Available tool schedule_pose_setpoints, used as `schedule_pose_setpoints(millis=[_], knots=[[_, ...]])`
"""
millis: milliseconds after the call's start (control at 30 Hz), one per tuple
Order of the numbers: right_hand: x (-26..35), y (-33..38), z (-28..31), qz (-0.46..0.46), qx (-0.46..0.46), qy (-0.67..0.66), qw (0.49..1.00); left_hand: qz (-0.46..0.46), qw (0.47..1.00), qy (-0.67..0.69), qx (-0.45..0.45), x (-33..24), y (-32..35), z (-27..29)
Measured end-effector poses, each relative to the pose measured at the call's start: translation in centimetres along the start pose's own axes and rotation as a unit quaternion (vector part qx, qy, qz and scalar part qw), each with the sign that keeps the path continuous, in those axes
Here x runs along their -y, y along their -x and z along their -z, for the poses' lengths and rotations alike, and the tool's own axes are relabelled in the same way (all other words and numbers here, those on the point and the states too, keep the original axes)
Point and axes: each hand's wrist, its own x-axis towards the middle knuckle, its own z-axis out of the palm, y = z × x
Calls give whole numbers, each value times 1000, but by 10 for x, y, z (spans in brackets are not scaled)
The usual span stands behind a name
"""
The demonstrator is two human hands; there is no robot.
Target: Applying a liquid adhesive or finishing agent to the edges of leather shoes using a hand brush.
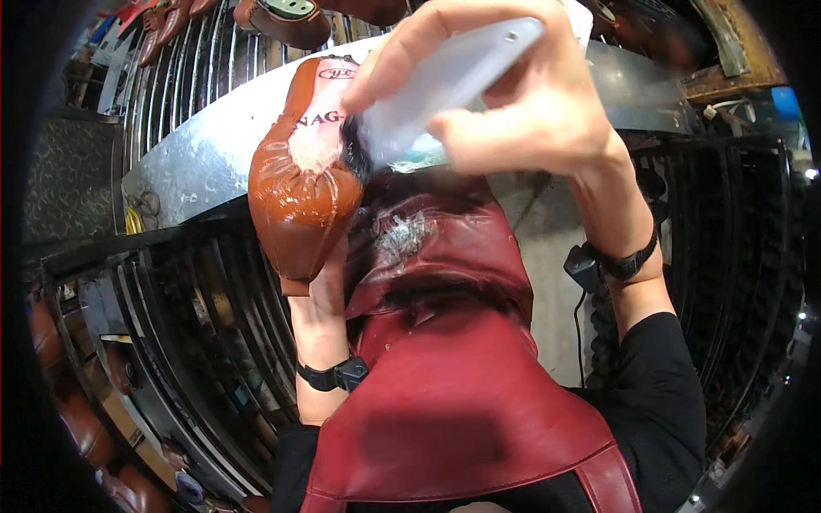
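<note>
Head view shows me two bare hands working close under the camera. My left hand (329, 274) comes up from below and holds a brown leather shoe upper pulled over a shoe form (306, 192). The fingers are mostly hidden behind the shoe, but they wrap it from underneath and keep it up, bottom side facing me. The leather is puckered and folded over the bottom edge, and a pale patch of insole shows in the middle.

My right hand (522, 94) comes from the right and is closed around a pale grey flat plastic tool (453, 77). The thumb lies under it and the other fingers curl over the top. The low end of the tool touches the shoe near a dark spot at the edge of the pale patch.

Both wrists wear a black wrist strap (333, 374), and the sleeves are black. Under the hands hangs a dark red leather apron (453, 402), with some shiny smears near its top.

Behind the shoe runs a shiny silver metal rail (188, 162). Black metal racks (205, 325) stand on both sides. More brown shoes (286, 17) sit on the rack at the top, well apart from my hands.
</note>
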Motion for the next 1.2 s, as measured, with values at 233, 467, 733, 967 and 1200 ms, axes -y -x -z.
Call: schedule_pose_setpoints(millis=[233, 467, 733, 967, 1200], knots=[[-69, 8, -10, -127, -305, -196, 923, 192, 870, 447, -81, -10, -21, 7], [-101, 55, -76, -186, -466, -395, 769, 56, 962, 178, -200, 45, -106, 61], [-67, 47, -54, -181, -529, -296, 774, 99, 869, -457, -161, 86, -369, 129], [-71, 45, -58, -198, -543, -247, 778, 183, 888, -396, -143, 112, -364, 120], [-101, 102, -11, -245, -504, -233, 795, -38, 896, -282, -341, 55, -11, 133]])
